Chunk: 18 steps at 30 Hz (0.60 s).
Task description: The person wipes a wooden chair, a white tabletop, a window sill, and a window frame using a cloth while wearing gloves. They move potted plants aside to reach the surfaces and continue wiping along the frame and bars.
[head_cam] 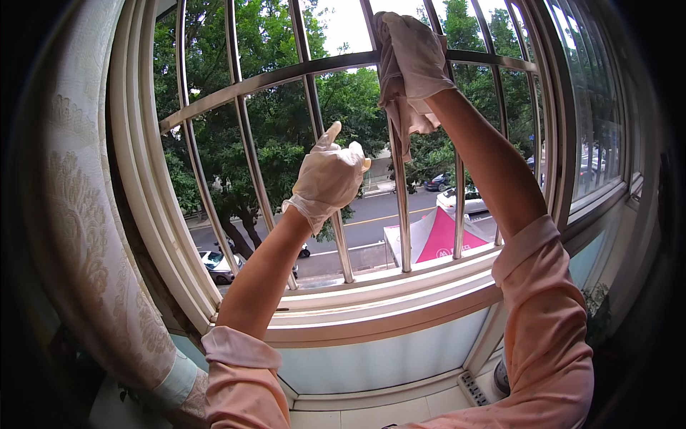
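My right hand (415, 59), in a whitish thin glove, is raised high and presses a pinkish-grey cloth (394, 91) around an upright metal window bar (401, 204), where it meets the crossbar (343, 61). The cloth's lower end hangs down along the bar. Lower and to the left, my left hand (331, 174), gloved the same way, stands in front of another upright bar (342, 246). Its index finger points up and the other fingers look partly curled; I see nothing in it. Whether it touches the bar is unclear.
The bars stand in a pale window frame (375, 324) with sliding tracks. A patterned curtain (80, 214) hangs at the left, and a glass pane (595, 123) is at the right. A power strip (472, 389) lies below. Outside are trees, a road, parked cars and a pink-and-white canopy (447, 233).
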Available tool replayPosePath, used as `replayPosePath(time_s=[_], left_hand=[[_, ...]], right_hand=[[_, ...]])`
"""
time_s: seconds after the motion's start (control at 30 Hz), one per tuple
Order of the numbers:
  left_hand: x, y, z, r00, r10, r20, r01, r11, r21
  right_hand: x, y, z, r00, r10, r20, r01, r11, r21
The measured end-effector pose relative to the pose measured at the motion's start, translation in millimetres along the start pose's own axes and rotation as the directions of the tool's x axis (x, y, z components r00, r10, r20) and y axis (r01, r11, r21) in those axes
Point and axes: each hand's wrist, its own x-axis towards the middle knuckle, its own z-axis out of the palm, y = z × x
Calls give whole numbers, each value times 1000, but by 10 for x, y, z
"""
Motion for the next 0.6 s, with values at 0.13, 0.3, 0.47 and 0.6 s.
replayPosePath(time_s=[0.13,0.3,0.47,0.6], left_hand=[[-86,-84,-47,988,89,126,-87,996,-19],[-212,-172,52,987,130,96,-131,991,4],[-172,-149,283,990,137,47,-144,959,244],[-129,-154,146,983,180,28,-180,984,-4]], right_hand=[[-82,-315,193,997,78,-13,-79,986,-149],[-147,-797,447,956,-168,240,250,895,-370],[531,-528,504,768,-297,567,421,902,-97],[571,-654,508,683,-107,722,457,834,-308]])
